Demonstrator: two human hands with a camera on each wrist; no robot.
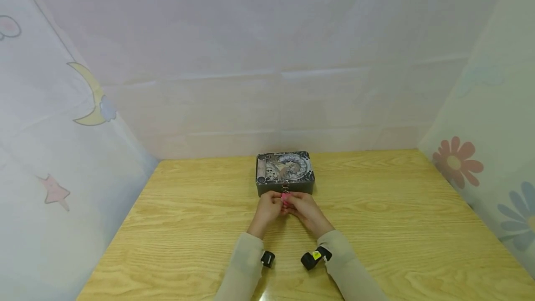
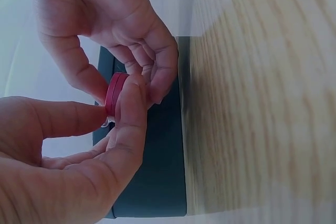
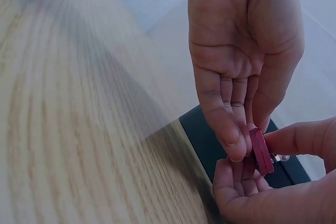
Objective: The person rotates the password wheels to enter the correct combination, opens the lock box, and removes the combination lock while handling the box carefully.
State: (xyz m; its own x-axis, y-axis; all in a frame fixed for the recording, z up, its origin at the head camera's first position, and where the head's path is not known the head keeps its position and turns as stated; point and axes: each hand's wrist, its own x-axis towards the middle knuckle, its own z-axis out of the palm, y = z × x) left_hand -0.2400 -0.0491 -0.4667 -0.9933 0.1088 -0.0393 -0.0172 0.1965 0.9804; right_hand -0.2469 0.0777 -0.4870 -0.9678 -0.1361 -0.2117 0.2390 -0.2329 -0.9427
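Note:
A dark rectangular box (image 1: 264,189) with an ornate picture lid stands closed towards the back of the table. At the clasp on its front hangs a small pinkish-red padlock (image 1: 286,198), seen edge-on in both wrist views with a bit of its metal shackle. My left hand (image 1: 266,210) pinches the padlock (image 2: 110,95) from the left between thumb and fingers. From the other side, my right hand (image 1: 308,210) holds the same padlock (image 3: 261,150) with thumb and fingertips. The fingertips of both hands meet around it and hide part of its body.
The wood-grain table (image 1: 188,236) extends to both sides of the box and in front of it. A pale cloth backdrop (image 1: 234,59) hangs close behind. Printed cloths with a moon (image 1: 94,99) and flowers (image 1: 455,164) flank the table. Black wrist devices (image 1: 311,259) sit at the sleeves.

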